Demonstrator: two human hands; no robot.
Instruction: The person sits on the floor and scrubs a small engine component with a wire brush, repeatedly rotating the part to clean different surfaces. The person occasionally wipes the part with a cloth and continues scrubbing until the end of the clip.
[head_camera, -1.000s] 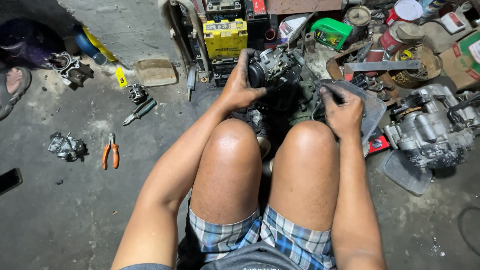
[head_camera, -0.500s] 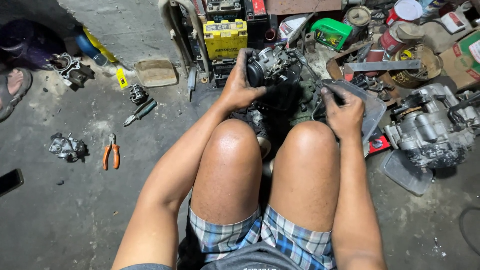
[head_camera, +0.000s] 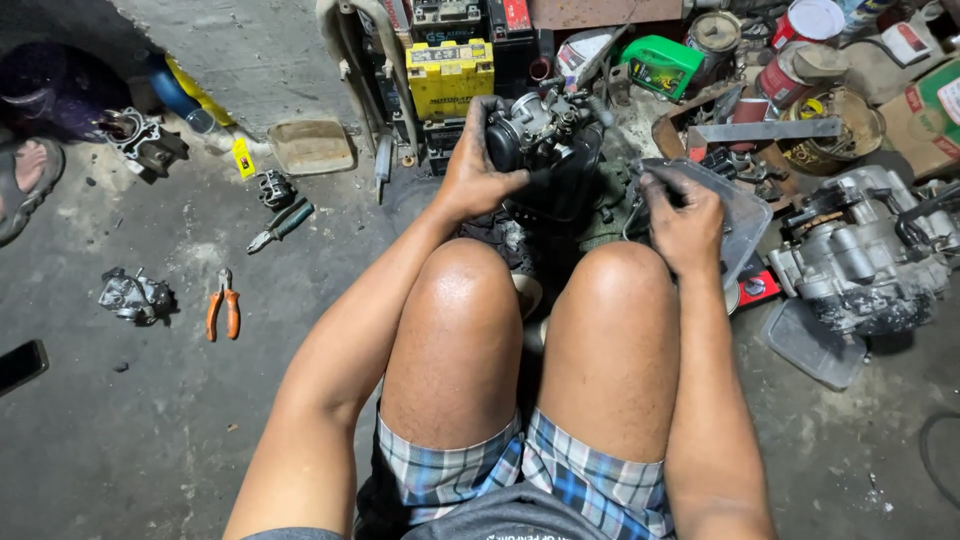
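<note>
My left hand (head_camera: 476, 168) grips a greasy metal carburetor (head_camera: 548, 128) and holds it up in front of my knees. My right hand (head_camera: 682, 214) is closed on the near edge of a clear plastic tray (head_camera: 742, 208) to the right of the carburetor. Both hands are black with grease. My bare knees fill the middle of the view and hide the floor just under the hands.
A grey engine block (head_camera: 862, 262) lies on a flat lid at the right. Orange-handled pliers (head_camera: 224, 312) and a small metal part (head_camera: 134, 296) lie on the concrete floor at the left. A yellow battery (head_camera: 450, 74), a green container (head_camera: 662, 64) and cans crowd the back.
My left hand has lifted the carburetor slightly higher and turned it. My right hand stays on the plastic tray.
</note>
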